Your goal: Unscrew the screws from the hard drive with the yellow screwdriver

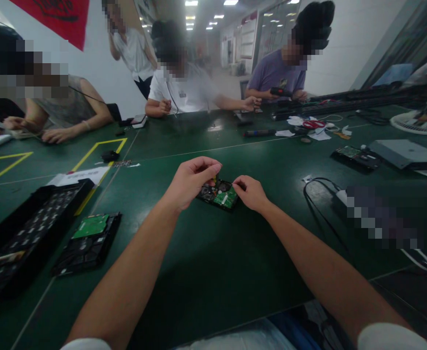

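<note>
A hard drive (219,190) with a green circuit board lies flat on the green table in front of me. My left hand (195,180) is over its far left part, with thumb and fingers pinched together. A small yellow thing (213,181) shows under those fingertips; its kind is mostly hidden. At the drive's right end, my right hand (252,192) grips the edge between thumb and fingers.
To the left are a second hard drive (87,243) and a long black tray (31,238). On the right lie another drive (357,158), a grey metal box (408,153) and a black cable (313,204). Several people sit across the table (213,272).
</note>
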Available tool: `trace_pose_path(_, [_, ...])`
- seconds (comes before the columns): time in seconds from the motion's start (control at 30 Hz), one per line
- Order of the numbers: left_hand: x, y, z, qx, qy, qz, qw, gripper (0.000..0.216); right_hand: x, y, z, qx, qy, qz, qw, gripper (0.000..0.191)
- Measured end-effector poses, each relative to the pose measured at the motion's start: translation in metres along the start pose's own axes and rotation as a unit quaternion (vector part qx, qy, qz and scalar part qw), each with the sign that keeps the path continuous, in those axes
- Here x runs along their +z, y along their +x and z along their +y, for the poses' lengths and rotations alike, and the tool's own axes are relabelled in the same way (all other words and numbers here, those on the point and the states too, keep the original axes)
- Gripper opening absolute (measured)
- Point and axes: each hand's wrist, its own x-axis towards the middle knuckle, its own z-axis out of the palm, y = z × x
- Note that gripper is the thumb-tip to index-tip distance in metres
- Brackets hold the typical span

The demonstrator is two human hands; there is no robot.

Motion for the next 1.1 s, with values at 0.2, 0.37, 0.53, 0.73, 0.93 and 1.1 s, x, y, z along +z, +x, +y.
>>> trace_pose_path(0.2, [0.0007,-0.0006,0.0045,0.006,0.016,-0.014,1.000,0.026,-0.0009,0.0000,-0.0020,-0.003,-0.004,-0.003,1.000,0.008])
trace_pose_path(0.37, [0.0007,-0.0006,0.0036,0.006,0.014,-0.014,1.000,0.024,-0.0024,0.0001,-0.0045,0.002,-0.007,-0.006,1.000,0.008])
trace_pose_path(0.53, [-0.0004,-0.0003,0.0021,0.010,0.016,-0.018,1.000,0.024,-0.0031,0.0006,-0.0043,0.013,-0.015,-0.014,1.000,0.009])
trace_pose_path(0.73, [0.0005,-0.0003,0.0018,0.001,-0.013,-0.026,1.000,0.025,-0.0024,0.0005,-0.0037,0.007,-0.011,-0.009,1.000,0.009])
trace_pose_path(0.93, [0.0035,-0.0019,0.0067,-0.008,-0.074,-0.022,0.997,0.014,-0.0001,0.0006,-0.0021,0.008,-0.017,-0.005,1.000,0.008])
trace_pose_path(1.1, [0.0026,-0.0015,0.0075,-0.012,-0.074,-0.003,0.997,0.013,-0.0011,0.0006,-0.0020,0.010,-0.017,-0.010,1.000,0.009])
